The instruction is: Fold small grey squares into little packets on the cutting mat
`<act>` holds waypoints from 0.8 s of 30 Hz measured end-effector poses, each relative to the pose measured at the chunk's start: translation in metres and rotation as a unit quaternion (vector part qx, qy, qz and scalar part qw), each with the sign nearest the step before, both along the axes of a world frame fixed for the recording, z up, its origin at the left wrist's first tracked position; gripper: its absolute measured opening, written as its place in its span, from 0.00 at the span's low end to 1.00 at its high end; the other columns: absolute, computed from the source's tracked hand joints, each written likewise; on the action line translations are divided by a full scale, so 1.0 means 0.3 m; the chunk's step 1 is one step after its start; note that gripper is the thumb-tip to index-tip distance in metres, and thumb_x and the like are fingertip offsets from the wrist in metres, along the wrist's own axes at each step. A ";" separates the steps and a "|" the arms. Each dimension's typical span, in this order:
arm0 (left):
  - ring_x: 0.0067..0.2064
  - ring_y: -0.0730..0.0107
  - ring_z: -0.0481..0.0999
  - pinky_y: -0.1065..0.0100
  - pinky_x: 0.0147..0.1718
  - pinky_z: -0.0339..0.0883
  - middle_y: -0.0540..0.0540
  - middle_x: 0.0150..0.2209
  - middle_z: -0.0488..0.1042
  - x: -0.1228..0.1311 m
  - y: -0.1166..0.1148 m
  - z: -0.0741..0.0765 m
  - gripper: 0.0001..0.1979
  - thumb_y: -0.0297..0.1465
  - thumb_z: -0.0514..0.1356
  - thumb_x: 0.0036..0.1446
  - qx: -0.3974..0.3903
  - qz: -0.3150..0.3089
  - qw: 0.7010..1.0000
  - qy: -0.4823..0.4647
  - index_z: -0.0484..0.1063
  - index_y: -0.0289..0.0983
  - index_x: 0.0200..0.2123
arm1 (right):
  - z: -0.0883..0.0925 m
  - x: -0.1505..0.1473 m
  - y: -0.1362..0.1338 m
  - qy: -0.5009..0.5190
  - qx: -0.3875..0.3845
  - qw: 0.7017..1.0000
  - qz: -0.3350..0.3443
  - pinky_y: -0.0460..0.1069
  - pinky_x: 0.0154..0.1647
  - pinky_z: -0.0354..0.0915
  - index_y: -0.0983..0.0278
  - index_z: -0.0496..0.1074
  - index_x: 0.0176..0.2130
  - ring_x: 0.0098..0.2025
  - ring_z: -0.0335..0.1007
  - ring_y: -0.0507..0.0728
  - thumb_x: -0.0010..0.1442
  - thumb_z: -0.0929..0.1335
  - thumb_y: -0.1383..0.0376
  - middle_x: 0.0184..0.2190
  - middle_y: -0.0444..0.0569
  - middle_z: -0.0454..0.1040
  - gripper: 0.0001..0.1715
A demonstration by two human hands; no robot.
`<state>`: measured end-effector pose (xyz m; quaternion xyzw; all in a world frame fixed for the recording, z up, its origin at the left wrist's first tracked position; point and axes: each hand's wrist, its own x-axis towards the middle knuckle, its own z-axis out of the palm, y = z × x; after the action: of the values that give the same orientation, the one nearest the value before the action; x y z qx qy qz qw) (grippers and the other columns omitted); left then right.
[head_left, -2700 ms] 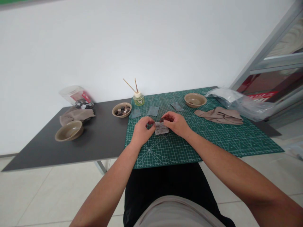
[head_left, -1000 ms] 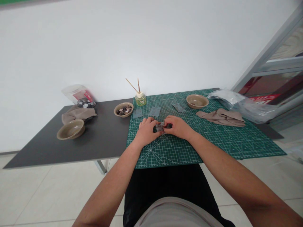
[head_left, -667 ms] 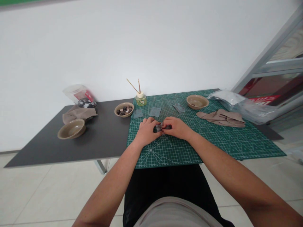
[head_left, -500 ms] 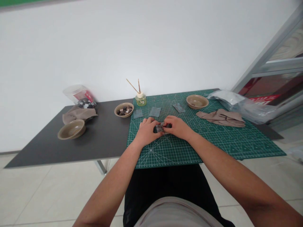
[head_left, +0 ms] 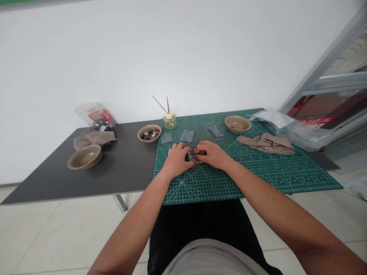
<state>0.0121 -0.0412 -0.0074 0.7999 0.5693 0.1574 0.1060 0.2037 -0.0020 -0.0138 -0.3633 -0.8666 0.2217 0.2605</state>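
Observation:
Over the green cutting mat point(head_left: 197, 187), both my hands meet at a small see-through plastic bag point(head_left: 192, 156). My left hand point(head_left: 179, 158) is closed on the bag's left side, thumb and fingers curved round it. From the right, my right hand point(head_left: 213, 154) pinches at the bag, its fingertips close to the left ones. Something small and dark shows at those fingertips, too small to name. Beyond the hands lie three more flat plastic bags: one at the left point(head_left: 166, 138), a middle one point(head_left: 187, 135) and a tilted one point(head_left: 216, 131).
A bowl of dark and pale pieces point(head_left: 149, 133) stands left of a reed diffuser point(head_left: 170, 120). Another bowl point(head_left: 237, 124) is at the back right, near a brown cloth point(head_left: 266, 144) and clear plastic wrap point(head_left: 289, 128). Farther left are a tilted bowl point(head_left: 85, 157), cloth point(head_left: 93, 138) and plastic jar point(head_left: 96, 114).
My hands stay at the same spot on the bag, with only slight finger movement at the right. The whole view has shifted a little.

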 end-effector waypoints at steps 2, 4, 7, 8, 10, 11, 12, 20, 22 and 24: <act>0.51 0.55 0.65 0.55 0.50 0.61 0.46 0.50 0.69 0.000 0.000 0.001 0.21 0.46 0.64 0.52 0.000 -0.002 1.000 -0.001 0.73 0.45 0.48 | 0.002 0.002 -0.001 0.002 -0.008 1.000 0.018 0.49 0.42 0.59 0.62 0.71 0.27 0.39 0.66 0.55 0.55 0.71 0.69 0.32 0.44 0.71 0.06; 0.51 0.56 0.66 0.55 0.50 0.61 0.46 0.50 0.69 0.000 0.001 0.002 0.21 0.45 0.64 0.53 -0.003 -0.001 1.000 0.000 0.73 0.45 0.48 | 0.004 0.003 -0.003 0.001 -0.013 1.000 0.015 0.48 0.39 0.58 0.62 0.69 0.26 0.36 0.65 0.54 0.53 0.72 0.69 0.30 0.43 0.69 0.08; 0.51 0.55 0.66 0.55 0.50 0.62 0.45 0.49 0.69 0.000 0.001 0.003 0.22 0.47 0.64 0.53 -0.007 0.000 1.000 0.001 0.73 0.45 0.49 | 0.005 0.004 -0.005 -0.004 -0.003 1.000 -0.019 0.48 0.36 0.57 0.63 0.68 0.25 0.34 0.63 0.54 0.52 0.72 0.70 0.28 0.43 0.66 0.09; 0.51 0.55 0.66 0.55 0.50 0.62 0.45 0.49 0.69 0.000 0.001 0.003 0.23 0.47 0.64 0.52 -0.006 -0.001 1.000 0.000 0.73 0.45 0.49 | 0.004 0.004 -0.004 -0.006 0.003 1.000 -0.026 0.48 0.36 0.57 0.63 0.68 0.25 0.35 0.64 0.54 0.53 0.71 0.69 0.28 0.43 0.66 0.09; 0.51 0.55 0.65 0.55 0.50 0.62 0.45 0.49 0.69 -0.001 0.001 0.002 0.24 0.49 0.64 0.51 -0.003 -0.001 1.000 0.001 0.73 0.44 0.49 | 0.003 0.004 -0.003 -0.008 0.009 1.000 -0.023 0.49 0.39 0.58 0.62 0.70 0.27 0.38 0.65 0.55 0.56 0.70 0.69 0.30 0.44 0.69 0.07; 0.51 0.55 0.65 0.55 0.50 0.62 0.45 0.49 0.69 -0.001 0.001 0.001 0.24 0.49 0.64 0.51 -0.002 -0.001 1.000 0.001 0.73 0.44 0.48 | 0.003 0.003 -0.002 -0.008 0.010 1.000 -0.013 0.50 0.41 0.58 0.62 0.71 0.28 0.39 0.65 0.56 0.57 0.70 0.68 0.31 0.45 0.70 0.06; 0.51 0.55 0.65 0.55 0.50 0.62 0.45 0.49 0.69 -0.001 0.002 0.000 0.24 0.49 0.64 0.51 -0.001 -0.001 1.000 0.000 0.73 0.44 0.48 | 0.003 0.003 -0.002 -0.007 0.008 1.000 -0.001 0.50 0.42 0.58 0.62 0.71 0.28 0.40 0.65 0.56 0.57 0.70 0.68 0.32 0.45 0.72 0.06; 0.50 0.55 0.65 0.55 0.50 0.62 0.45 0.49 0.69 -0.003 0.002 -0.004 0.24 0.48 0.64 0.52 0.003 -0.003 1.000 -0.001 0.72 0.44 0.49 | 0.000 0.006 -0.001 -0.003 0.005 1.000 -0.016 0.49 0.38 0.57 0.63 0.67 0.24 0.36 0.63 0.55 0.52 0.72 0.70 0.28 0.43 0.67 0.10; 0.50 0.55 0.65 0.55 0.51 0.61 0.45 0.49 0.69 -0.003 0.002 -0.005 0.25 0.49 0.64 0.51 0.004 -0.004 1.000 -0.002 0.72 0.44 0.49 | -0.003 0.005 0.001 -0.006 0.010 1.000 -0.016 0.50 0.40 0.57 0.62 0.69 0.26 0.38 0.63 0.56 0.55 0.71 0.69 0.30 0.44 0.70 0.08; 0.51 0.55 0.65 0.56 0.51 0.61 0.45 0.49 0.69 -0.003 0.002 -0.007 0.25 0.50 0.64 0.51 0.007 -0.004 1.000 -0.004 0.72 0.44 0.49 | -0.004 0.005 0.002 -0.006 0.010 1.000 0.004 0.51 0.43 0.58 0.62 0.71 0.28 0.40 0.64 0.56 0.57 0.71 0.67 0.33 0.45 0.72 0.06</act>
<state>0.0111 -0.0407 -0.0095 0.8022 0.5646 0.1644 0.1029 0.2052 -0.0012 -0.0149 -0.3587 -0.8719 0.2114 0.2578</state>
